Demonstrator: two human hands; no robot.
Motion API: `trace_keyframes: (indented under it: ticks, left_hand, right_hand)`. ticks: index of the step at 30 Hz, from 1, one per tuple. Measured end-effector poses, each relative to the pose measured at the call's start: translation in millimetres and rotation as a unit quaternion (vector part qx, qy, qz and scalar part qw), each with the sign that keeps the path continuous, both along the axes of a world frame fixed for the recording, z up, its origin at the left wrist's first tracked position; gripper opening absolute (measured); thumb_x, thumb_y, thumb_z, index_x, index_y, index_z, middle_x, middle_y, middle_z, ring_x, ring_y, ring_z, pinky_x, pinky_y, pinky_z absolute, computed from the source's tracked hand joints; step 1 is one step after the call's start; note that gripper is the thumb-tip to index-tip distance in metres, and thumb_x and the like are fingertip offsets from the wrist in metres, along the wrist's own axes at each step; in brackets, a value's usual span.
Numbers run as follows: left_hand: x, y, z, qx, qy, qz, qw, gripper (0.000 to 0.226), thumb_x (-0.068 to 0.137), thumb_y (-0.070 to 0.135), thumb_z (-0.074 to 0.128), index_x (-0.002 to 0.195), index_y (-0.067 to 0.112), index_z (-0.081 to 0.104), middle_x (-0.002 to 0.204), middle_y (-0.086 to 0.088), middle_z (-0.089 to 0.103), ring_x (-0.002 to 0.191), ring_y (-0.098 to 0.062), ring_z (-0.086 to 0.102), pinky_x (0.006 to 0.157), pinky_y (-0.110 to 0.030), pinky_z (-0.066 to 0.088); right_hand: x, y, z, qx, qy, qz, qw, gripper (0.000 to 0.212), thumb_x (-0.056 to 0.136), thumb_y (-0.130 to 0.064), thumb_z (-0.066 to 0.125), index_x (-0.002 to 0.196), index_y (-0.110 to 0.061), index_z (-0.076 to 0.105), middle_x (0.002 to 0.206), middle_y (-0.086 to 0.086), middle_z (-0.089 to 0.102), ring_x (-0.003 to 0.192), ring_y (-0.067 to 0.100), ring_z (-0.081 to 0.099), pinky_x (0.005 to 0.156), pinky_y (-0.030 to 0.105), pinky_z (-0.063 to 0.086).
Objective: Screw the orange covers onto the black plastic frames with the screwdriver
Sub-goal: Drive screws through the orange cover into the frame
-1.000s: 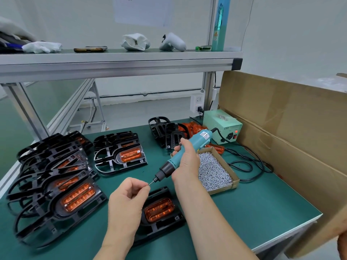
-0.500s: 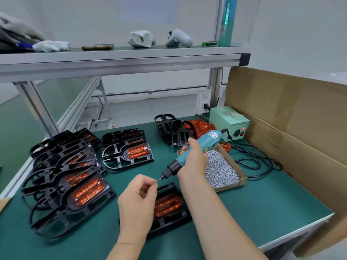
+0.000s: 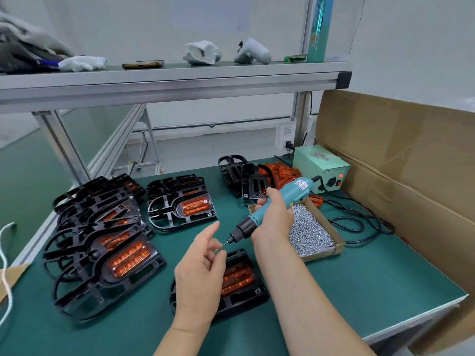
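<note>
Right hand [image 3: 275, 217] wrapped round screwdriver [image 3: 295, 192], bit angled down-left, above frame [image 3: 253, 295]. Left hand [image 3: 203, 263] loosely open, index finger straight, others half curled, fingertips just beside bit tip; any screw there too small to tell. Frame with orange cover [image 3: 237, 278] flat on tabletop [image 3: 372, 278], under both hands, left part hidden by left hand. Screw box [image 3: 312, 233] right-behind frame. Stacked frames [image 3: 102, 242] left of frame. Tabletop front edge close before frame; green surface runs right of frame to cardboard [image 3: 398, 163].
</note>
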State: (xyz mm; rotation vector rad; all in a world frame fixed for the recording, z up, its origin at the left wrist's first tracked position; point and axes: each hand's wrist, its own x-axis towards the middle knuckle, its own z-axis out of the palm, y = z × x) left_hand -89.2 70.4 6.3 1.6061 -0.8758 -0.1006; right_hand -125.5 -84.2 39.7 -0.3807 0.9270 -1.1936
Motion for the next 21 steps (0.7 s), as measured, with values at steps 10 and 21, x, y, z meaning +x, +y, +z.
trace_keyframes:
  ticks: [10, 21]
  left_hand:
    - [15, 5, -3, 0.109, 0.082, 0.026, 0.99, 0.039, 0.082, 0.017, 0.078, 0.106, 0.042, 0.061, 0.087, 0.007, 0.055, 0.06, -0.005, 0.049, 0.063, -0.019, 0.042]
    - [0, -15, -6, 0.379, -0.223, -0.011, 0.898, 0.017, 0.088, 0.049, 0.062, 0.102, 0.041, 0.065, 0.082, 0.012, 0.042, 0.094, -0.013, 0.058, 0.067, -0.028, 0.034]
  right_hand:
    - [-7, -8, 8, -0.053, -0.008, -0.018, 0.998, 0.022, 0.085, -0.018, 0.075, 0.101, -0.017, 0.059, 0.057, -0.003, 0.063, 0.046, 0.006, 0.058, 0.048, 0.021, 0.048]
    - [-20, 2, 14, -0.343, 0.161, 0.013, 0.925, 0.019, 0.079, -0.025, 0.077, 0.084, -0.019, 0.059, 0.061, -0.002, 0.062, 0.053, 0.012, 0.057, 0.051, 0.024, 0.047]
